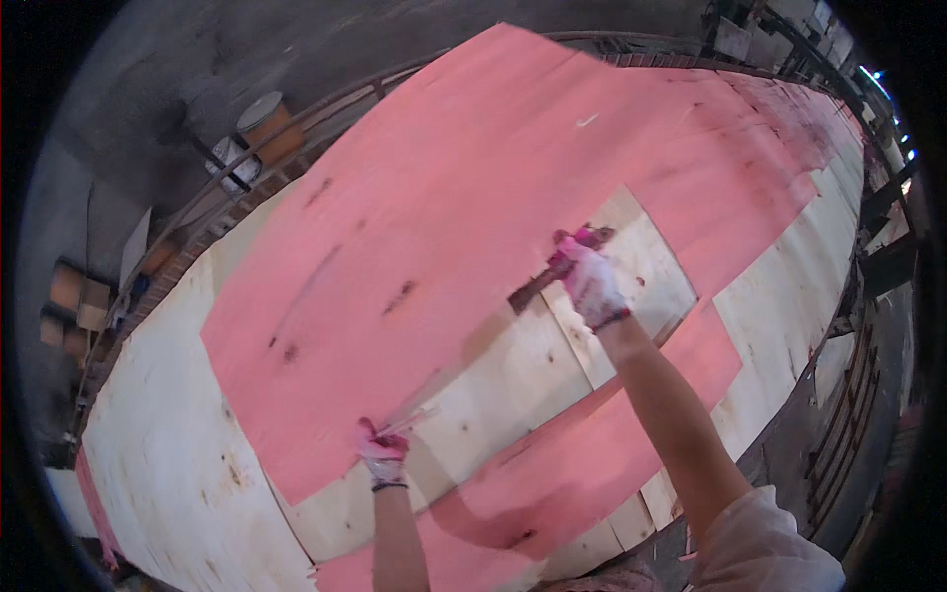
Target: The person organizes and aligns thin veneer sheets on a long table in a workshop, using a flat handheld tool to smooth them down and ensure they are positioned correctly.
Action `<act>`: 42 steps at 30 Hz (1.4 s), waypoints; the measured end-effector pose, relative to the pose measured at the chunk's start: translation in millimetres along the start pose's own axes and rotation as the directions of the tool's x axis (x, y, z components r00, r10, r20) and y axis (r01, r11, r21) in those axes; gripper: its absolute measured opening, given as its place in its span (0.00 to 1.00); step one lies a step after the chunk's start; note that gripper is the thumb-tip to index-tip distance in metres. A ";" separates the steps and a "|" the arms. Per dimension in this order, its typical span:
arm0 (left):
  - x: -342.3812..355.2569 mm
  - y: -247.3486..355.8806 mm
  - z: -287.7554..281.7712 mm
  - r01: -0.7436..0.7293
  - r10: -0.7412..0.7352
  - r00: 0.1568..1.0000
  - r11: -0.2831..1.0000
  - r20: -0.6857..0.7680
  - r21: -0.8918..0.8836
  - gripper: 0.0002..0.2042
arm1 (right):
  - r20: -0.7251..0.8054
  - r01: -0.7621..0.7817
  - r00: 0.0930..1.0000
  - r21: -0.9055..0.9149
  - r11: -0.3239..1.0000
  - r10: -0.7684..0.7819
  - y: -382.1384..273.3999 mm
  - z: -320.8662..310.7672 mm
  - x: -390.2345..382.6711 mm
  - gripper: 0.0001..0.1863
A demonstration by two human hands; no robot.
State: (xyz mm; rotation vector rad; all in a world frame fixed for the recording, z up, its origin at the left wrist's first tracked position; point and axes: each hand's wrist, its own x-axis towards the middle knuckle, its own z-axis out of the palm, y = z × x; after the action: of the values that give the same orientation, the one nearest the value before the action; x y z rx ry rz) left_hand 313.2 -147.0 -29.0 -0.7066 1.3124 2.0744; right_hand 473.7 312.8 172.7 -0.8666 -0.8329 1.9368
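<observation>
A large, thin pink veneer sheet (473, 187) is lifted at its near edge over a long table stacked with pale wooden sheets (168, 434). My left hand (383, 456), in a pink-stained glove, pinches the sheet's lower corner edge. Farther up, my right hand (592, 281), also gloved, grips the same edge, where a dark brown strip (533, 288) shows beside the fingers. Under the lifted edge lie pale veneer pieces (513, 375) and a second pink sheet (582, 464), with the sheet's shadow across them.
A brown drum (266, 120) and a white bucket (233, 163) stand on the concrete floor beyond the table's left rim. Stacked boxes (71, 296) are at the far left. A metal frame rail (850, 395) runs along the table's right side.
</observation>
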 end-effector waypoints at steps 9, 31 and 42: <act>119.0 153.3 75.0 -0.158 0.144 0.983 0.979 0.109 0.131 0.14 | -0.028 -0.281 0.954 0.267 0.922 0.299 155.0 -17.5 88.9 0.06; 90.6 120.4 72.9 -0.306 0.298 0.952 0.933 0.069 0.192 0.25 | -0.089 -0.221 0.962 0.291 0.931 0.257 153.6 -30.7 65.8 0.07; 87.9 138.0 77.8 -0.176 0.192 0.981 0.951 -0.038 0.253 0.24 | 0.076 -0.360 0.932 0.048 0.932 0.356 125.2 -11.9 55.2 0.07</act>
State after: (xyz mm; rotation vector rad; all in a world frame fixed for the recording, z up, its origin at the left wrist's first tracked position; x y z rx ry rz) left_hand 144.4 -107.1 23.4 -0.5599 1.6953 1.9923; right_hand 408.5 309.8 51.8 -0.9744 -0.6830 2.3070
